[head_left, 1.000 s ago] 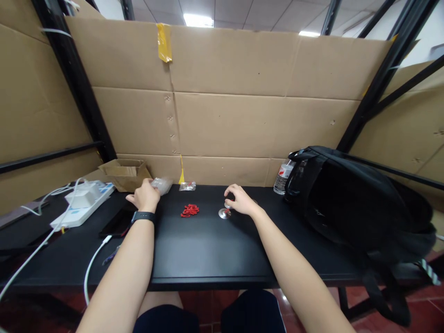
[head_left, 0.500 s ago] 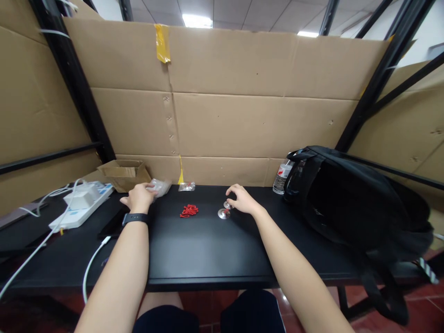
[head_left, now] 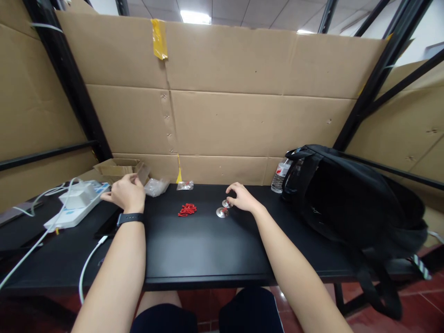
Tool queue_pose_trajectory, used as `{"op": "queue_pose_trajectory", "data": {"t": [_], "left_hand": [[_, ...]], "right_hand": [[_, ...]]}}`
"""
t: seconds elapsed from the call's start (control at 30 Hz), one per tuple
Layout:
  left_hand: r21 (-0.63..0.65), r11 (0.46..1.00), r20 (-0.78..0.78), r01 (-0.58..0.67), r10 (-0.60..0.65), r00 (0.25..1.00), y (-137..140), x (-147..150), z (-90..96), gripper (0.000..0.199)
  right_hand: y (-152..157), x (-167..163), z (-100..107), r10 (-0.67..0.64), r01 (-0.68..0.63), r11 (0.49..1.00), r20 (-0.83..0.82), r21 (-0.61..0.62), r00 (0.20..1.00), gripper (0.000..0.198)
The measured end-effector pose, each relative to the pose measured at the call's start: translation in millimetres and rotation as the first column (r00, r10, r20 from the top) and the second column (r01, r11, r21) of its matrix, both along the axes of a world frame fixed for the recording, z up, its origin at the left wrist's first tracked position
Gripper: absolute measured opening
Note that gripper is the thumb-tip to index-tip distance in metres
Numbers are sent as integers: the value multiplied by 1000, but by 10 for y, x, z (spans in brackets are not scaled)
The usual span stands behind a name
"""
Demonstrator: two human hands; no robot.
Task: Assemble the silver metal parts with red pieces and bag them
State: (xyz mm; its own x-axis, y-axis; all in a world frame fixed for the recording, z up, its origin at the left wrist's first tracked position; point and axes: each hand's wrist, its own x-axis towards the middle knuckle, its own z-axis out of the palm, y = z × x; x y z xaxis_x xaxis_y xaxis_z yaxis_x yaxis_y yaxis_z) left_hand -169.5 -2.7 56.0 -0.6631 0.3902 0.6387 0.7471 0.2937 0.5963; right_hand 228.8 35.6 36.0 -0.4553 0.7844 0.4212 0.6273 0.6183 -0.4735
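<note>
My left hand, with a black band on its wrist, hovers in front of a brown cardboard box. Its outer finger sticks out sideways and I see nothing held, though the fingertips are partly hidden. To its right lies a crumpled clear plastic bag, apart from the hand. My right hand is curved, thumb and forefinger apart, beside two small shiny silver cymbals with red bits at their middles. Its thumb is at the farther one; I cannot tell whether they touch. A pile of red cord loops lies left of the cymbals.
A small clear packet lies near the cardboard back wall. On the right stand a water bottle and a large black bag. A white power strip with cables and a dark flat object occupy the left.
My left hand has come away from the plastic bag and moved left and slightly up, towards the box. The right hand stays by the cymbals. The view has shifted slightly.
</note>
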Motion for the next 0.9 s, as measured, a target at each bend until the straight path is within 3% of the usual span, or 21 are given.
{"op": "queue_pose_trajectory", "data": {"t": [0.07,0.13,0.23,0.33,0.47,0.53,0.6,0.8,0.9], "left_hand": [[103,990,-74,100,-92,993,8,130,33,30],[104,961,-145,257,-241,960,35,354,34,30],[-26,860,-251,510,-500,829,94,805,-60,25],[-264,710,-288,652,-704,650,134,1221,-230,22],[-515,538,-242,667,-838,490,136,1482,-404,22],[-587,466,-200,662,-876,439,125,1498,-442,26],[-632,411,-159,657,-899,409,114,1489,-461,32],[-739,291,-44,608,-921,387,104,1520,-503,50],[-737,294,-61,608,-926,374,110,1549,-503,49]], "right_hand": [[3,-1,4,-3,3,1000,1,4,1000,21],[7,1,8,-5,5,1000,12,5,1000,20],[21,18,6,-14,14,1000,34,1,999,21],[44,52,-16,-28,29,1000,75,-9,997,21],[73,94,-54,-2,10,999,148,-52,989,37],[85,98,-66,32,-16,996,187,-85,982,44],[95,92,-77,82,-54,991,240,-121,967,38],[101,62,-108,71,-32,991,300,-133,951,24],[69,49,-94,-8,47,992,318,-117,948,20]]}}
